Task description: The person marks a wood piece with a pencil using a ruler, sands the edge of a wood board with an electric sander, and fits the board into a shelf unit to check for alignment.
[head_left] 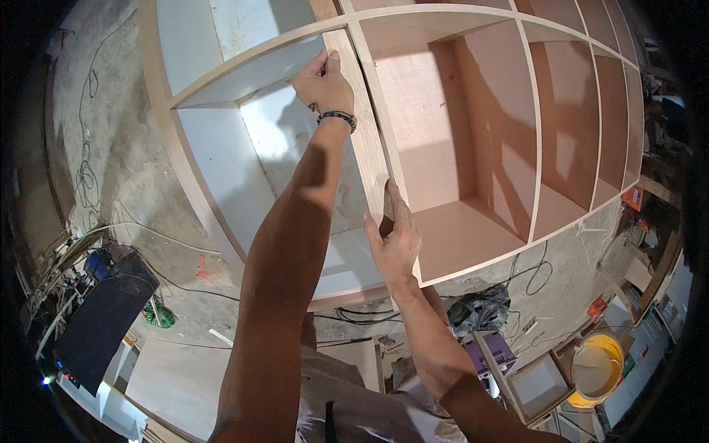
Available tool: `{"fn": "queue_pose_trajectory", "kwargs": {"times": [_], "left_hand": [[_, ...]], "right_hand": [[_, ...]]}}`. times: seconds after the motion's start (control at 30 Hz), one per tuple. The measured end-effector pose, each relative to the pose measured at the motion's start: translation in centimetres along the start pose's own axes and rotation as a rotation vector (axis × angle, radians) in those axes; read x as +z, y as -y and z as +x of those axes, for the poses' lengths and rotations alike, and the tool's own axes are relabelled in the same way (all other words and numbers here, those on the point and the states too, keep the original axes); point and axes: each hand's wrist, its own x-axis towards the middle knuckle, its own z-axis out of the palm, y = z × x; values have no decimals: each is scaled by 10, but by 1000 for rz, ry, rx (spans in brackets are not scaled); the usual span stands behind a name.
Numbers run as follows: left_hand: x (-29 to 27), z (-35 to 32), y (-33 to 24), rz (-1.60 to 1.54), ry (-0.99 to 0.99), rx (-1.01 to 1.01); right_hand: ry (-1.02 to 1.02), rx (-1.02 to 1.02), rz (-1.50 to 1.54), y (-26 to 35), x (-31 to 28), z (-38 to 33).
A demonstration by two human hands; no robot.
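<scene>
You had upright divider panel (367, 140) seated between cabinet (473, 148) compartments. Left hand (323, 83) curled around its top end, right hand (394, 235) pinching its lower end (fingers closed on the edge). Step looked like aligning; next probably needed squaring flush, then fixing.

Lots of clutter on the concrete floor (125, 170) here. Thin cables (87, 173) snake across it at about 9 o'clock. Down at 8 o'clock there's a dark flat case (103, 321) with a blue tool (97, 263) just beside its upper end, and a green coil of cord (159, 314) near its right edge. A small red mark (201, 266) sits on the floor above that. At 5 o'clock, a yellow bucket (597, 369) with pale stuff inside, near a small open wooden box (539, 384) and a purple box (493, 353). A crumpled grey bag (480, 308) lies just above those, black cable (538, 275) looping nearby.
</scene>
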Motion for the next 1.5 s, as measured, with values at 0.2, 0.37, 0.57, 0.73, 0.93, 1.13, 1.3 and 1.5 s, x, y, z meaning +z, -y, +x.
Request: {"fn": "queue_pose_trajectory", "kwargs": {"times": [0.2,0.37,0.57,0.73,0.93,1.13,1.3,1.5], "left_hand": [[-2,12,-6,-161,2,-125],[-2,15,-7,-213,15,-260],[-3,22,-2,-203,-1,-259],[0,21,-20,-9,-1,-213],[0,27,-21,101,-66,-157],[7,22,-23,175,-92,-161],[10,15,-21,216,-126,-37],[12,14,-22,366,-130,61]], "right_hand": [[-31,-65,-86,-8,5,6],[-103,-85,-146,-5,0,8],[-165,-200,-166,-14,5,10],[-141,-151,-176,-17,6,12],[-99,-134,-184,-15,7,11],[-59,-95,-182,-18,6,12],[-57,-85,-177,-18,7,15],[-85,-114,-261,-21,11,13]]}}
